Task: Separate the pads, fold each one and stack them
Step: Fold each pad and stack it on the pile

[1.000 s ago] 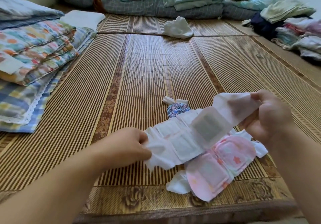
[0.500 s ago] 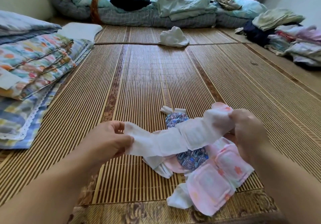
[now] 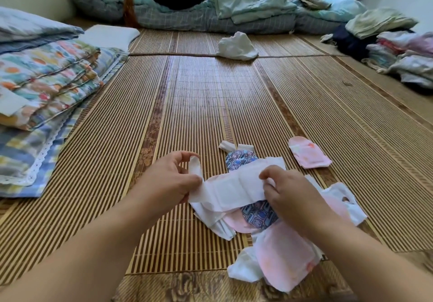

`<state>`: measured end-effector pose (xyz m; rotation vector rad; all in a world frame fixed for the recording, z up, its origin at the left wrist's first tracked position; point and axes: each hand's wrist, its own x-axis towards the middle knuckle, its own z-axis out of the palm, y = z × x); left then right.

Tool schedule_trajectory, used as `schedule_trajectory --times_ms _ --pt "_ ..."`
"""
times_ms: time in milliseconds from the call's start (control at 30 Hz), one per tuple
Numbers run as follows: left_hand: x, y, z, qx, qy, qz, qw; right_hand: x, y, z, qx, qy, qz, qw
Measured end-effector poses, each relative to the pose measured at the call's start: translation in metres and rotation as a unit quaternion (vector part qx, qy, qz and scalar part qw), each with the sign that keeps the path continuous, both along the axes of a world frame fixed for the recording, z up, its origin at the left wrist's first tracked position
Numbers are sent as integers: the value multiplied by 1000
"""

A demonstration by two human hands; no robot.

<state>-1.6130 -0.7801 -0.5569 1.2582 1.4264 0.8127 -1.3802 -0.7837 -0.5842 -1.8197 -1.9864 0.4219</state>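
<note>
Now, head view | left hand (image 3: 168,179) pinches the white pad (image 3: 229,189) at one end, right hand (image 3: 288,191) pinches the other, above the pile of pads (image 3: 281,254) on the mat (image 3: 187,114) | pad looks light and limp (probably sags mid-span), best gripped at the ends.
</note>
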Motion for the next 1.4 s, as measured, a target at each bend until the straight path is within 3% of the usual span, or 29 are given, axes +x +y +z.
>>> schedule_trajectory --times_ms 433,500,567,633,733,967,1200,1400 --pt "60 7 -21 107 173 -139 969 21 8 -3 -31 -38 -20 999" --pt "53 9 -19 134 181 -122 967 23 8 -6 -35 -26 -19 999" --pt "41 13 -17 173 252 -55 951 25 10 -7 -38 0 -35 999" --pt "28 14 -17 153 363 -10 919 29 14 -7 -38 15 -76 996" --pt "25 10 -25 48 453 -51 889 33 20 -9 -71 -35 -121 989" --pt "32 11 -31 32 435 -70 897 35 26 -6 -131 -12 -150 980" --pt "22 12 -29 77 378 -44 921 39 31 -5 -143 -27 -142 979" --pt "11 16 -27 87 388 -22 917 39 27 -4 -127 -1 -133 983"
